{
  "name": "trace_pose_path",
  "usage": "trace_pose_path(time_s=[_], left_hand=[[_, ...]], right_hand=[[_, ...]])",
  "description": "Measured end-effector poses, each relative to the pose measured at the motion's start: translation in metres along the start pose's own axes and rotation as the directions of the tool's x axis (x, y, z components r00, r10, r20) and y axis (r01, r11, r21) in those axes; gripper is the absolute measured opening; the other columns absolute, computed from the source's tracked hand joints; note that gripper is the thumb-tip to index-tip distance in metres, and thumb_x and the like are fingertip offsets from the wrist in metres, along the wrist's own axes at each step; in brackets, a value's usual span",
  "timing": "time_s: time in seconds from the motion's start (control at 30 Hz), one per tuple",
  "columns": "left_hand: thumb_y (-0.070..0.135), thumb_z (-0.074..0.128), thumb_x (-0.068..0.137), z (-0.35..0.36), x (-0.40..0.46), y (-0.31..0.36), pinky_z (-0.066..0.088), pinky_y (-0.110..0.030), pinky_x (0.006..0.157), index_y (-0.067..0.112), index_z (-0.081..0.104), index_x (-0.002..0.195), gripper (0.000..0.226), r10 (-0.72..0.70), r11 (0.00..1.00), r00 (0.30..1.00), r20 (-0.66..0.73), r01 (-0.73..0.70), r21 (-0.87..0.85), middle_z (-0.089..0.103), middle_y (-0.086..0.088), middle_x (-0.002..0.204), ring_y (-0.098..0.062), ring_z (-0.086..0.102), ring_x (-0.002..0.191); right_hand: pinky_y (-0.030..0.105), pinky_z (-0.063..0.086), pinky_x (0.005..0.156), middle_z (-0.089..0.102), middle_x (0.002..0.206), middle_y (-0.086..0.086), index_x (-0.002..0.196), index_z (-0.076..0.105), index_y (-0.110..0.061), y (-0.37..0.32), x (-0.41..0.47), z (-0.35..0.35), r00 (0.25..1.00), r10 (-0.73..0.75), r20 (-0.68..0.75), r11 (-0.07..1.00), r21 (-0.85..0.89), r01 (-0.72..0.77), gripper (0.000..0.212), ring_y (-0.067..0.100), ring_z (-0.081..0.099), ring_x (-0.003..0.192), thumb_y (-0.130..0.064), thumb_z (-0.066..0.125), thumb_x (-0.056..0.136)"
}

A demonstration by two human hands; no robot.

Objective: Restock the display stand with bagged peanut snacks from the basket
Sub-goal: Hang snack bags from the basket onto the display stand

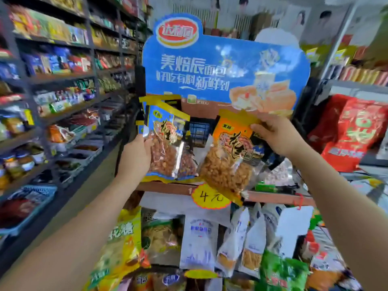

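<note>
At the stand's (168, 186) top shelf: left hand (136, 156) grips blue bag (165, 143), right hand (273, 137), at 3 o'clock, pinches orange bag (228, 156); light, soft, slippery—best held by the top seal.

I'm looking into a small grocery or snack shop, and the landmark is a cardboard display stand (220, 185) topped by a blue advertising header (222, 74). Pinned to its shelf edge is a yellow handwritten price tag (210, 196), with bagged snacks (199, 242) packed below it. Left of the stand run long dark shelves (63, 80) crammed with packaged goods; to its right sit red bags (352, 133).
</note>
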State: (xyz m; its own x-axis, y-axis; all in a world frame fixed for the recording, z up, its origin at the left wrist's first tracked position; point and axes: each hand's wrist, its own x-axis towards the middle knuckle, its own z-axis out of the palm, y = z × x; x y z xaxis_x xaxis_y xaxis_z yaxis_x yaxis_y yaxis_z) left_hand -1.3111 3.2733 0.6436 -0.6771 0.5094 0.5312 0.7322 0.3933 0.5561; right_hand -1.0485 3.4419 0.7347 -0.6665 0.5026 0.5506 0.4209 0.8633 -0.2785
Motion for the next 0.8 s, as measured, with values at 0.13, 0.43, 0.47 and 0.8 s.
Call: trace_pose_path(time_s=[0.13, 0.43, 0.47, 0.8], left_hand=[[0.010, 0.045, 0.095, 0.046, 0.025, -0.041, 0.044, -0.047, 0.075, -0.007, 0.045, 0.117, 0.028, -0.171, 0.976, 0.970, 0.174, 0.142, 0.168, 0.056, -0.031, 0.108, -0.045, 0.057, 0.097], [0.023, 0.041, 0.083, 0.079, 0.051, -0.024, 0.054, -0.030, 0.048, 0.013, 0.066, 0.089, 0.028, 0.497, 0.732, 0.822, 0.277, -0.569, 0.376, 0.067, -0.002, 0.075, -0.021, 0.066, 0.067], [0.025, 0.037, 0.084, 0.083, 0.052, -0.021, 0.053, -0.028, 0.046, 0.014, 0.066, 0.087, 0.031, 0.534, 0.715, 0.795, 0.289, -0.607, 0.348, 0.066, -0.001, 0.074, -0.020, 0.065, 0.064], [0.027, 0.035, 0.081, 0.095, 0.067, -0.001, 0.045, -0.027, 0.034, 0.015, 0.062, 0.073, 0.031, 0.694, 0.623, 0.639, 0.331, -0.764, 0.169, 0.059, 0.002, 0.062, -0.019, 0.061, 0.057]], right_hand=[[0.036, 0.034, 0.067, 0.043, 0.063, -0.001, 0.080, 0.047, -0.016, 0.022, 0.079, 0.027, 0.998, -0.006, 0.055, 0.998, -0.064, 0.010, 0.015, 0.022, 0.044, 0.072, -0.021, 0.053, 0.092], [0.040, 0.047, 0.068, 0.062, 0.104, 0.022, 0.107, 0.055, -0.006, 0.051, 0.186, 0.135, 0.985, 0.036, 0.172, 0.872, -0.487, 0.053, 0.023, 0.039, 0.060, 0.096, -0.022, 0.048, 0.092], [0.040, 0.048, 0.069, 0.064, 0.103, 0.020, 0.108, 0.056, -0.007, 0.052, 0.189, 0.142, 0.987, 0.026, 0.162, 0.852, -0.520, 0.063, 0.022, 0.038, 0.061, 0.095, -0.021, 0.047, 0.092], [0.049, 0.023, 0.112, 0.034, 0.148, 0.014, 0.144, 0.024, -0.007, 0.050, 0.128, 0.160, 0.998, 0.057, 0.011, 0.732, -0.681, -0.034, 0.067, 0.033, 0.030, 0.137, -0.029, 0.056, 0.088]])
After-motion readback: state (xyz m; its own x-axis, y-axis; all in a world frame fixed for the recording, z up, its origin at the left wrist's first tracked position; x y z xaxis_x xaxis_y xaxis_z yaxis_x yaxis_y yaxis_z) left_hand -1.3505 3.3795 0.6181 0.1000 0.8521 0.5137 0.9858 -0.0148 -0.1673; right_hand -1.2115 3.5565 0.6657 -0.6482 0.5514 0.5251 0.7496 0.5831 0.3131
